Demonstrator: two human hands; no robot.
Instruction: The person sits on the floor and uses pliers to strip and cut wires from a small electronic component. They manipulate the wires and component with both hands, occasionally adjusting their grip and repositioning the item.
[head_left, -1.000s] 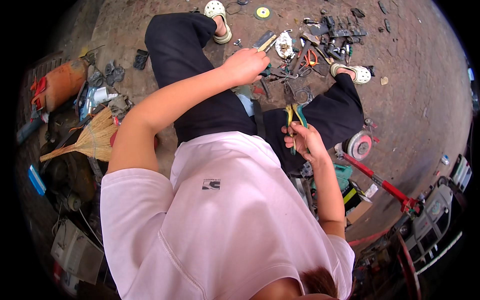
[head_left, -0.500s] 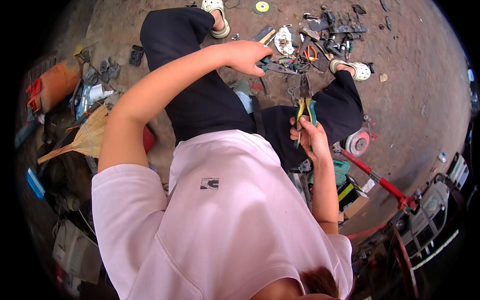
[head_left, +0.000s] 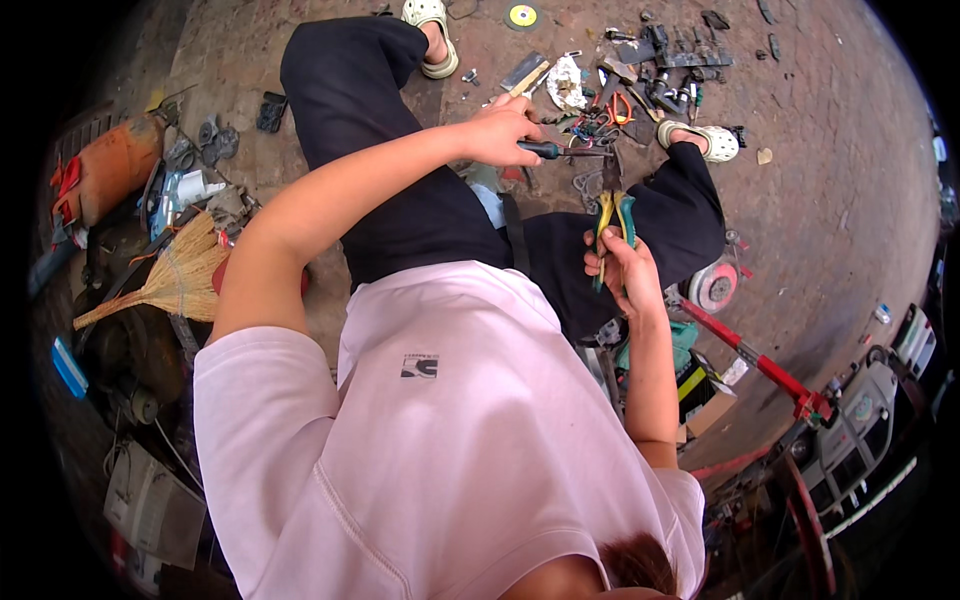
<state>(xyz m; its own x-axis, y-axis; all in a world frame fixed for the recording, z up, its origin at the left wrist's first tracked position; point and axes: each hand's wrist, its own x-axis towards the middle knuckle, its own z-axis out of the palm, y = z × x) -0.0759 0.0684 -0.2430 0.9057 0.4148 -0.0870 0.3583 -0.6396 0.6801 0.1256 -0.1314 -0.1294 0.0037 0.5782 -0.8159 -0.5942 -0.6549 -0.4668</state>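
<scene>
My left hand (head_left: 505,135) is closed on a dark-handled tool (head_left: 548,150), held above the floor between my legs, its metal end reaching right toward other pliers. These pliers (head_left: 625,212), with yellow-and-green handles and dark jaws, are in my right hand (head_left: 625,270), fingers wrapped round the handles. The jaws are at the left tool's tip; whether they touch is unclear. Beyond my hands lie a white crumpled item (head_left: 567,82), orange-handled tools (head_left: 620,106), a wooden-handled flat tool (head_left: 525,72) and several dark metal parts (head_left: 680,70).
At left are an orange cylinder (head_left: 115,170), a straw broom (head_left: 175,270) and clutter. At right are a pink-and-grey disc tool (head_left: 716,285), a red metal bar (head_left: 750,355), a teal case (head_left: 672,345) and a white vehicle (head_left: 865,420). My legs and shoes frame the tools.
My left hand has moved down with the dark-handled tool. My right hand and pliers rose up and right a second ago and have barely moved in the last half second.
</scene>
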